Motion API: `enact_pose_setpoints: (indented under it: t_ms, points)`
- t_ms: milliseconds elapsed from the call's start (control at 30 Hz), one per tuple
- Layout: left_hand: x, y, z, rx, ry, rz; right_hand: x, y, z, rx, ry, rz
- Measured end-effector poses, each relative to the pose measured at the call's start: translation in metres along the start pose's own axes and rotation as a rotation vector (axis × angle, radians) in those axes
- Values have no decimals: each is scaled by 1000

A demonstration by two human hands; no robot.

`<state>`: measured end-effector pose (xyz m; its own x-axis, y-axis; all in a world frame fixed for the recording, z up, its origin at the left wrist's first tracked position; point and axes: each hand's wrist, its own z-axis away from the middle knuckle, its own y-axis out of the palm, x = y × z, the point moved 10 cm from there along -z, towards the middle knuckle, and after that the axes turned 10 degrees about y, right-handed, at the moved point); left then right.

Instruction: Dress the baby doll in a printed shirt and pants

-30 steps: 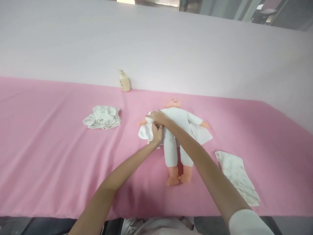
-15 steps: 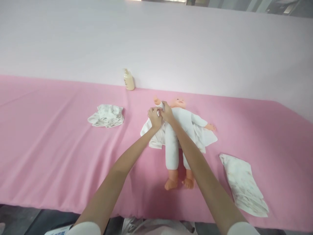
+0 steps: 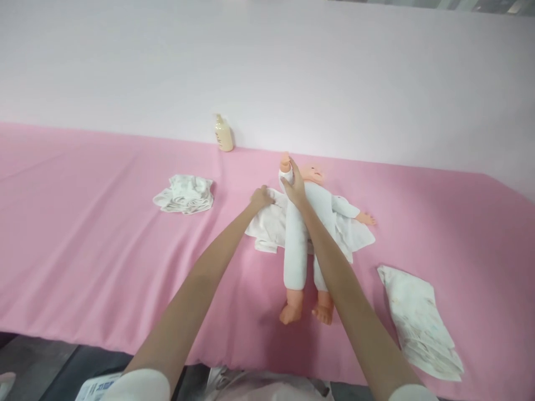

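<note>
Splitting roles, it seems, the right hand (image 3: 295, 188) grips the baby doll's (image 3: 295, 253) raised arm (image 3: 285, 166) mid-frame; the left hand (image 3: 261, 197), now off it, pinches white cloth (image 3: 267, 225).

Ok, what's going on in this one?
A doll lies face up on a pink table cover, over a spread white cloth. The person's right hand holds one of its arms raised, while the left hand grips the white cloth's edge beside it. A pump bottle stands behind, by the wall.
</note>
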<state>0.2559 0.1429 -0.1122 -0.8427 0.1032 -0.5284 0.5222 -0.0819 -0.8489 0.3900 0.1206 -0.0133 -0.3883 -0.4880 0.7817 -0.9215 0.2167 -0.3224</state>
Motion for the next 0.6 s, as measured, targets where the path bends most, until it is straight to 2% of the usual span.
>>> enact_pose_setpoints:
  t_ms: [67, 167, 333, 433, 533, 600]
  points:
    - [5, -9, 1, 53, 22, 6, 6, 1, 2, 14, -35, 52]
    - [6, -27, 3, 54, 50, -2, 17, 8, 10, 59, -103, 173]
    - [-13, -55, 9, 87, 99, -4, 26, 34, 30, 208, -163, 563]
    - [-26, -70, 13, 121, 121, -44, 28, 42, 39, 246, -151, 775]
    - [-34, -73, 12, 227, 170, -132, 28, 43, 45, 220, -108, 918]
    - [-32, -74, 8, 290, 171, -135, 27, 45, 49, 189, -81, 1002]
